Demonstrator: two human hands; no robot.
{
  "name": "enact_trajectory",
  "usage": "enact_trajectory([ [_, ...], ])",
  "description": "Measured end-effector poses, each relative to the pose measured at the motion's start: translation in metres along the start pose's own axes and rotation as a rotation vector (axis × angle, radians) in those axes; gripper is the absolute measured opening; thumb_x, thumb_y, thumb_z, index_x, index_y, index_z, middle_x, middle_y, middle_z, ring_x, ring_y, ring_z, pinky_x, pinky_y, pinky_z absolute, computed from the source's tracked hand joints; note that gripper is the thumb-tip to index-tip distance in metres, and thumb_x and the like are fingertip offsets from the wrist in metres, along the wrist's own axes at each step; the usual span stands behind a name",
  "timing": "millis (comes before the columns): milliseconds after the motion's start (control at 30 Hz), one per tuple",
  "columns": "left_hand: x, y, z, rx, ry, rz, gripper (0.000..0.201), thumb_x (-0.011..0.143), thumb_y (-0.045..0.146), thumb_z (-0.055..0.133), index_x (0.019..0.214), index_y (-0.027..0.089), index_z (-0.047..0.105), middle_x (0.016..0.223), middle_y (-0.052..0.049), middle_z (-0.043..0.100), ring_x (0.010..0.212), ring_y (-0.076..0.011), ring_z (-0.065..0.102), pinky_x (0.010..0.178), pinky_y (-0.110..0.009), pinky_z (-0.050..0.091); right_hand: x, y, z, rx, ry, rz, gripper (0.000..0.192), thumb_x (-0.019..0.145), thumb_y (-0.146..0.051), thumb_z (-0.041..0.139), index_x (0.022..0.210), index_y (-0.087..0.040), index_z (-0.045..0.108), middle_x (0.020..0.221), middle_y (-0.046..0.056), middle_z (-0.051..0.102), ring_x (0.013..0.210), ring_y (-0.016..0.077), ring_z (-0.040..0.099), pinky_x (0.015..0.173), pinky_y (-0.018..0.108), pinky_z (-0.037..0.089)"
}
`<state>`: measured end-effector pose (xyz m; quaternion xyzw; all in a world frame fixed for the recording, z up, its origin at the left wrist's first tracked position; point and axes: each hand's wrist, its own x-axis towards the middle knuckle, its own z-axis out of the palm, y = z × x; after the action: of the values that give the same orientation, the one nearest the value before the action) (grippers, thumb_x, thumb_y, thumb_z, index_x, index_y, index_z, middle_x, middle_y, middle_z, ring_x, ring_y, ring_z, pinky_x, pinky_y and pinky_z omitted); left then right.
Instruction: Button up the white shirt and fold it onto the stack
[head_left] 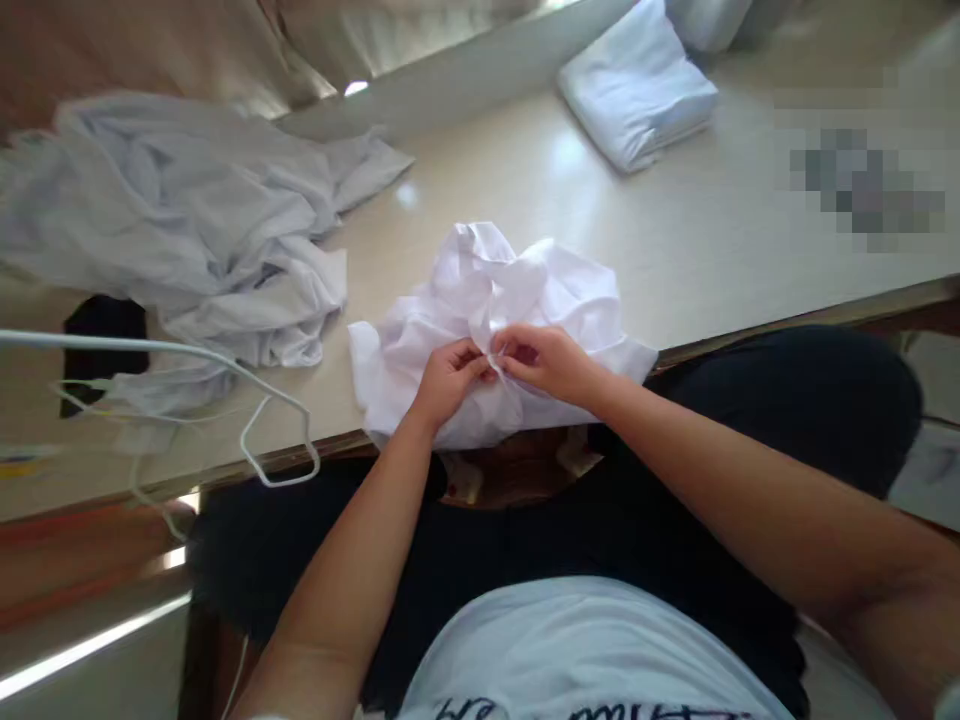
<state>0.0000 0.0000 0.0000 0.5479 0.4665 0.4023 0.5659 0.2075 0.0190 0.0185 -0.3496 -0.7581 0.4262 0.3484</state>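
A person seated at a pale, smooth-topped bench (750, 240) works a crumpled white garment (577, 290) at its near edge, beneath tan drapery (150, 45) along the far side. Light glints off the glossy surface. The left hand (454, 375) and right hand (544, 360) meet at the garment's middle, each grip closed to a fingertip pinch on the thin, gathered cloth. A loose heap of white fabric (210, 220) sprawls at left, partly over a flat black item (105, 345); a squared, folded white cloth (637, 95) lies at upper right. A bent white wire frame (202, 352) juts in from the left. Dark script-like lettering (600, 711) on the person's pale shirt (577, 630) is cut off and unreadable.
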Motion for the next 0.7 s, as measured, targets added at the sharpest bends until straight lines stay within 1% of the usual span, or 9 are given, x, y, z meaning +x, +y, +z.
enact_trajectory([
  [133, 0.0021, 0.0010, 0.0006, 0.001, -0.009, 0.001, 0.024, 0.084, 0.037, 0.074, 0.082, 0.013, 0.068, 0.071, -0.001, 0.069, 0.066, -0.0119, 0.062, 0.069, -0.023, 0.049, 0.0001, -0.0005, 0.0010, 0.003, 0.007, 0.001, 0.014, 0.086, -0.022, 0.061, 0.099, -0.019, 0.065, 0.072, -0.003, 0.064, 0.064, 0.0107, 0.056, 0.064, 0.022, 0.042],
  [567, 0.0019, 0.0031, 0.0017, -0.003, -0.003, -0.024, 0.029, 0.083, 0.042, 0.074, 0.082, 0.014, 0.067, 0.070, -0.002, 0.069, 0.066, -0.0139, 0.063, 0.070, -0.026, 0.051, -0.0009, -0.0009, 0.0012, -0.027, 0.003, -0.002, 0.018, 0.085, -0.021, 0.062, 0.102, -0.020, 0.066, 0.076, -0.001, 0.067, 0.066, 0.0116, 0.059, 0.064, 0.023, 0.043],
  [700, 0.0018, 0.0040, 0.0015, -0.005, -0.007, -0.020, 0.028, 0.084, 0.041, 0.074, 0.082, 0.013, 0.067, 0.070, -0.002, 0.069, 0.067, -0.0135, 0.063, 0.070, -0.026, 0.051, -0.0012, 0.0000, 0.0016, -0.031, 0.005, -0.004, 0.017, 0.085, -0.021, 0.062, 0.102, -0.020, 0.066, 0.076, -0.002, 0.068, 0.066, 0.0115, 0.060, 0.064, 0.023, 0.043],
])
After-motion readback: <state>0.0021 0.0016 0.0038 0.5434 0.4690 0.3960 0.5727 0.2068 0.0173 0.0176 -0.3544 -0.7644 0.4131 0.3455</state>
